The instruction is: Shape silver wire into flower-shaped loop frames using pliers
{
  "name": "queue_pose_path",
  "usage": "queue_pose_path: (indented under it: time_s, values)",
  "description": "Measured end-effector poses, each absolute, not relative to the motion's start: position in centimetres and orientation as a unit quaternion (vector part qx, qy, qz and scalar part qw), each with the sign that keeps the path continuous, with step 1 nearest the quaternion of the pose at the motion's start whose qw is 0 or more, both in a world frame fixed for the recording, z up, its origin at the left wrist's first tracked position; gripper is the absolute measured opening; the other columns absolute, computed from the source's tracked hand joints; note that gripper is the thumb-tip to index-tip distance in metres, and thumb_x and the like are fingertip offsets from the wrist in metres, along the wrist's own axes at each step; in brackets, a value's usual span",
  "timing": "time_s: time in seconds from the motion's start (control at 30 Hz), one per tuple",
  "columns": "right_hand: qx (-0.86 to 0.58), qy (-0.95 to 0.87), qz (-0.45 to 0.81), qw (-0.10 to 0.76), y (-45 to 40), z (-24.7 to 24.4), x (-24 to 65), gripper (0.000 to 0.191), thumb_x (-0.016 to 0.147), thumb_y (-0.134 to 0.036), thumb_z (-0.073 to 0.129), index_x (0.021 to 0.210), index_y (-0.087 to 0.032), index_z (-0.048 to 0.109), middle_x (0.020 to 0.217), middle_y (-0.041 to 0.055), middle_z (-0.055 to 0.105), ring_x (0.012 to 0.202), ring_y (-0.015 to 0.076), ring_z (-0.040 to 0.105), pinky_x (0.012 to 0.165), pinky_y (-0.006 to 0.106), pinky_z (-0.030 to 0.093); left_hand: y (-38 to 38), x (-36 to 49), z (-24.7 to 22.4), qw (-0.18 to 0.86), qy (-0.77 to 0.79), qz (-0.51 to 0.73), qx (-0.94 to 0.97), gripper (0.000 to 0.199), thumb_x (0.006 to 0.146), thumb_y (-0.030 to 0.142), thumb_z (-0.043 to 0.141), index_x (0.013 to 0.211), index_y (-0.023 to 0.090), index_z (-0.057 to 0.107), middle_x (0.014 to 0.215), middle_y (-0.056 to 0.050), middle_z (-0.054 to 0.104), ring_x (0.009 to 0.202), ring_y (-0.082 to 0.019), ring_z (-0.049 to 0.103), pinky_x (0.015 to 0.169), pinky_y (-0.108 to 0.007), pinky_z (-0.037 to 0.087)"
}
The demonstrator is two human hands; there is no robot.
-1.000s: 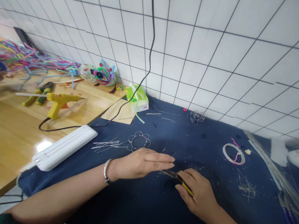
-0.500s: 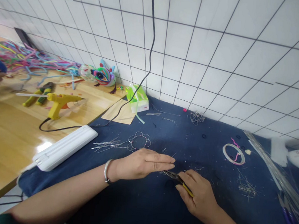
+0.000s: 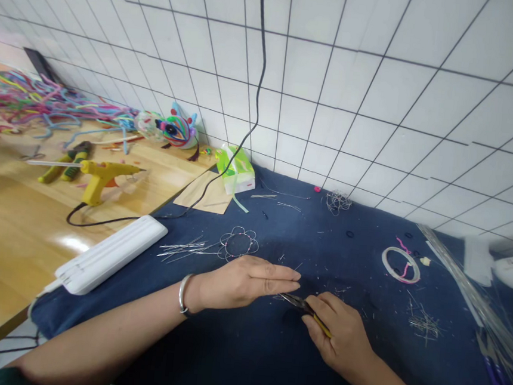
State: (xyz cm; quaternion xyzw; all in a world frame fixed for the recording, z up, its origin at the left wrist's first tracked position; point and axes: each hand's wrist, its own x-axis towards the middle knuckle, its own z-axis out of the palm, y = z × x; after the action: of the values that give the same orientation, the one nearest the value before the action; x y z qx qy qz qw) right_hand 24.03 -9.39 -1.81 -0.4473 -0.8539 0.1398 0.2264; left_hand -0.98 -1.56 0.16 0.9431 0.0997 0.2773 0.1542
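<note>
My right hand (image 3: 338, 331) is closed around the yellow handles of a pair of pliers (image 3: 300, 305), whose dark jaws point left. The plier tips reach just under the fingertips of my left hand (image 3: 248, 282). That hand is closed, its fingers stretched forward and pressed together; whatever is pinched there is hidden or too thin to make out. Beyond the left wrist lies a flower-shaped wire ring (image 3: 239, 243) with looped petals and small reddish beads. Beside it is a bundle of cut wires (image 3: 184, 249).
Wire scraps (image 3: 425, 323), a white ring-shaped spool (image 3: 400, 265), long wires (image 3: 469, 277) and purple-handled scissors (image 3: 498, 375) lie right. A power strip (image 3: 111, 255), yellow glue gun (image 3: 98, 178) and green-yellow pliers (image 3: 68, 161) sit left. A black cord (image 3: 260, 85) hangs in front of the wall.
Another person's hand, holding something blue at the far left, has gone out of view. My two hands and the pliers have hardly moved.
</note>
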Motion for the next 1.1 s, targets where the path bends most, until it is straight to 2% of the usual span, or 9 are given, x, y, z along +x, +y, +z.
queue_pose_path:
  time_s: [0.47, 1.1]
  values:
    - [-0.438, -0.856, 0.124, 0.245, -9.41, -1.78, 23.96, 0.024, 0.085, -0.022, 0.045, 0.106, -0.015, 0.056, 0.084, 0.0068, 0.058, 0.071, 0.0138, 0.056, 0.066, 0.027, 0.048, -1.51, -0.95, 0.07, 0.148, 0.099, 0.285, 0.942, 0.052, 0.082, -0.001, 0.039, 0.130, 0.019, 0.038, 0.127, -0.008, 0.050, 0.113, -0.015, 0.051, 0.089, -0.027, 0.048]
    - [-0.457, -0.852, 0.106, 0.232, -9.42, -1.81, 24.07, 0.025, 0.083, -0.024, 0.049, 0.106, -0.017, 0.054, 0.090, 0.0082, 0.054, 0.079, 0.0175, 0.052, 0.071, 0.033, 0.045, -1.43, -0.85, -0.30, 0.119, 0.113, 0.299, 0.940, 0.051, 0.082, 0.000, 0.042, 0.129, 0.019, 0.039, 0.126, -0.007, 0.052, 0.112, -0.013, 0.051, 0.087, -0.026, 0.048]
